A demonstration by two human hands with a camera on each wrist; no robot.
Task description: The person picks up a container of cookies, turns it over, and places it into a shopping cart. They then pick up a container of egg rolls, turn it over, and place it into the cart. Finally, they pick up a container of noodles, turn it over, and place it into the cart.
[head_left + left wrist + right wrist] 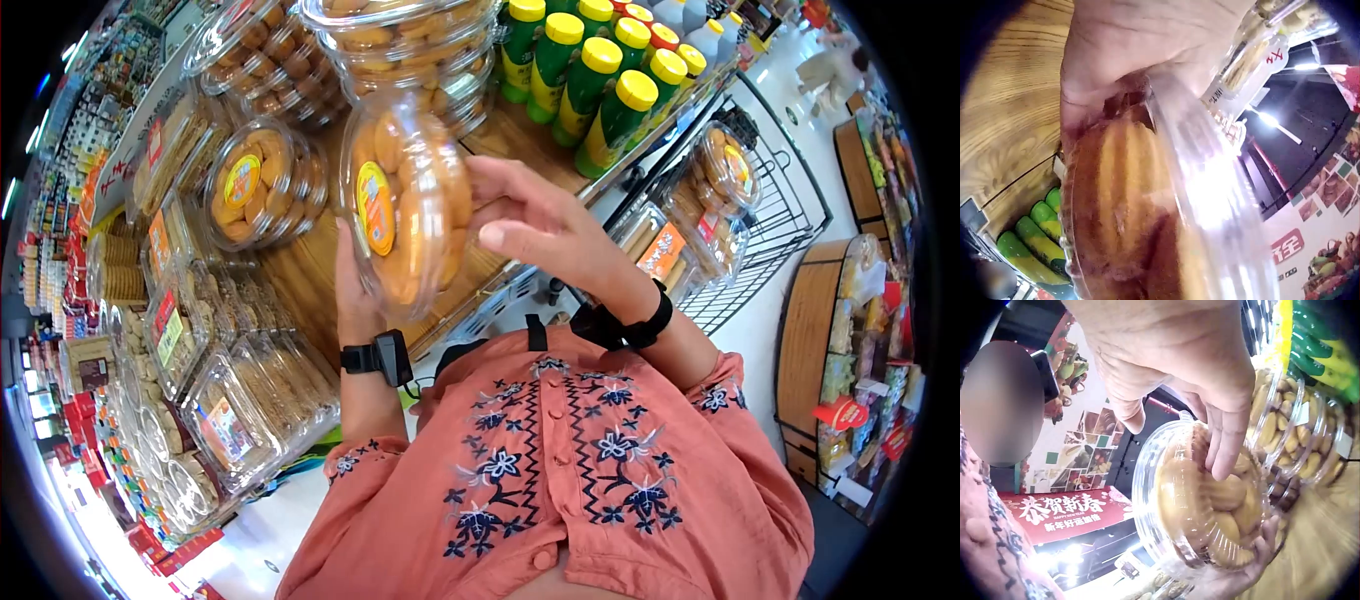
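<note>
A round clear plastic container of golden-brown pastries [425, 190], with a yellow and orange label, is held tilted up on its side above the wooden display. My left hand [355, 285] grips its lower left edge; the left wrist view shows the palm [1141, 50] against the container [1122, 206]. Against its other side lie fingertips of my right hand [535, 220], fingers extended and thumb apart. In the right wrist view, my right hand [1179, 369] touches the container [1188, 494] from above, while left fingers [1257, 565] support it below.
Stacked round containers [400, 45] stand behind, beside green bottles with yellow caps [590, 90]. More boxed pastries [245, 410] fill the left side. A wire shopping cart [790, 190] holding several packages is at the right. Wooden display stands [812, 330] are farther right.
</note>
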